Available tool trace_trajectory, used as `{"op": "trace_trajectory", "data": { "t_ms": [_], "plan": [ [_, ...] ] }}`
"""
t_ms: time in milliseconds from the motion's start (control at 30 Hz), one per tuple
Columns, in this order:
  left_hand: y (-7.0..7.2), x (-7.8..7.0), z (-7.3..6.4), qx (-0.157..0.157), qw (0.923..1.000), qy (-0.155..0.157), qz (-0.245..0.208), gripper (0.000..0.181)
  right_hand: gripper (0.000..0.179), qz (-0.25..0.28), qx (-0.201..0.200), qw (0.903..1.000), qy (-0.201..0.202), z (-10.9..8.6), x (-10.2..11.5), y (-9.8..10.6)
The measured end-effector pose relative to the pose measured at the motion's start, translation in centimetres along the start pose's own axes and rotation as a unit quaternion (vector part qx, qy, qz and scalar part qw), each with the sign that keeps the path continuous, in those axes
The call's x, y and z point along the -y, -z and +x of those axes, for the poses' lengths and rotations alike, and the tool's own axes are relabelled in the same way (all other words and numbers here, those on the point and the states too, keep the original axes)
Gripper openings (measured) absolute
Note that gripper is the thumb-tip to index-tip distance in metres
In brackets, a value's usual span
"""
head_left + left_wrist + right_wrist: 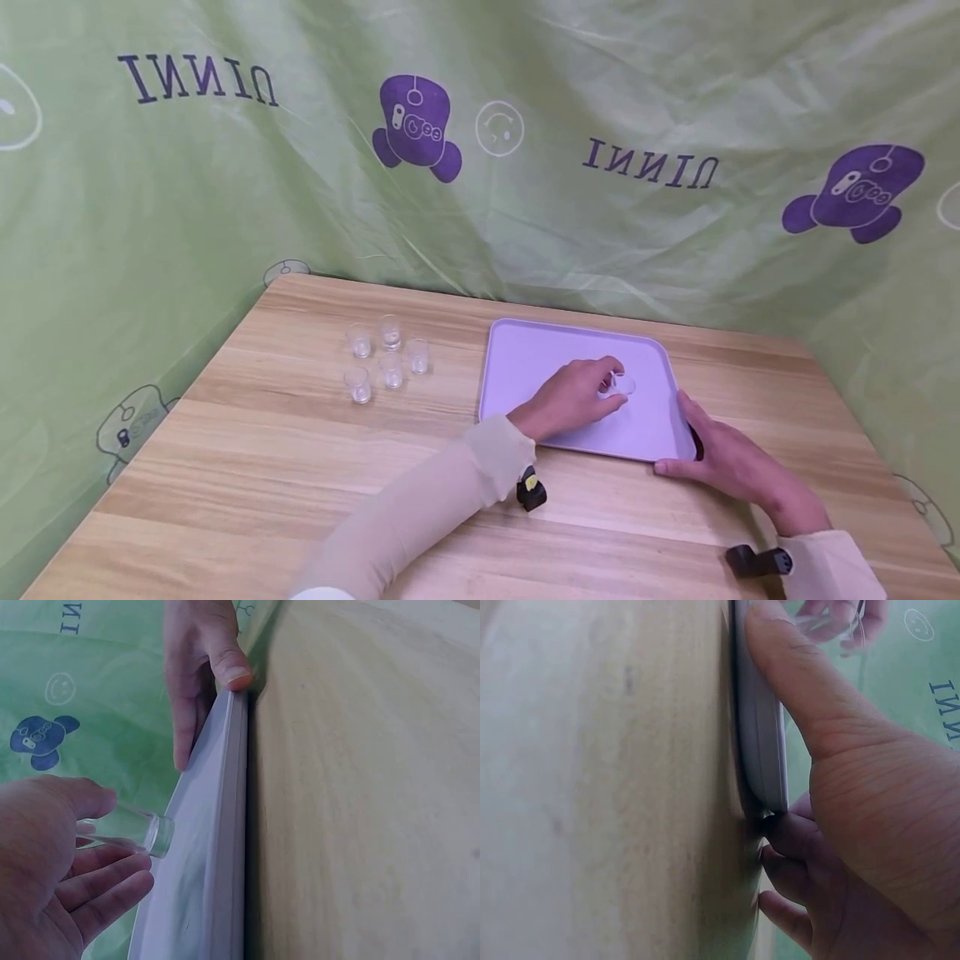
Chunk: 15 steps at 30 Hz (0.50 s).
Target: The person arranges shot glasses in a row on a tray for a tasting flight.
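My left hand [572, 395] reaches over the lilac tray [540, 350] and holds a small clear shot glass [142, 831] between thumb and fingers. In the left wrist view the thick base of that glass points at the tray's surface. At the tray's near right corner, my right hand [731, 457] grips the rim, its thumb along the front edge and its fingers along the right side. The right wrist view shows the thumb [802, 675] lying against the tray's side wall, with the other fingers round the corner.
Several more clear shot glasses [390, 371] stand grouped on the wooden table [247, 467], left of the tray. A green printed cloth [322, 192] hangs behind the table and along its sides.
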<state>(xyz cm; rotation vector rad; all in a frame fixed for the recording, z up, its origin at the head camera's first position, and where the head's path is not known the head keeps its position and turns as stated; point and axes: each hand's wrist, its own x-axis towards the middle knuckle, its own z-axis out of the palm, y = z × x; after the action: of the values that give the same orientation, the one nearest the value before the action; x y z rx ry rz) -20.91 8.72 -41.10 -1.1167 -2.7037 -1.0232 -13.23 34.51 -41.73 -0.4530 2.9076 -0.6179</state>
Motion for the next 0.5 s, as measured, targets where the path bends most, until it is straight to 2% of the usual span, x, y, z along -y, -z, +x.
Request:
{"op": "trace_trajectory", "data": {
  "t_ms": [200, 500],
  "plan": [
    [-0.8, -0.4, 0.9, -0.007, 0.9999, 0.016, 0.002, 0.035, 0.125, 0.002, 0.002, 1.0, 0.006, 0.0, 0.0, -0.3],
    [-2.0, -0.5, 2.4, 0.002, 0.9986, 0.013, 0.052, 0.036, 0.119, 0.001, -0.018, 0.9994, 0.028, 0.0, -0.2, -0.1]
  ]
}}
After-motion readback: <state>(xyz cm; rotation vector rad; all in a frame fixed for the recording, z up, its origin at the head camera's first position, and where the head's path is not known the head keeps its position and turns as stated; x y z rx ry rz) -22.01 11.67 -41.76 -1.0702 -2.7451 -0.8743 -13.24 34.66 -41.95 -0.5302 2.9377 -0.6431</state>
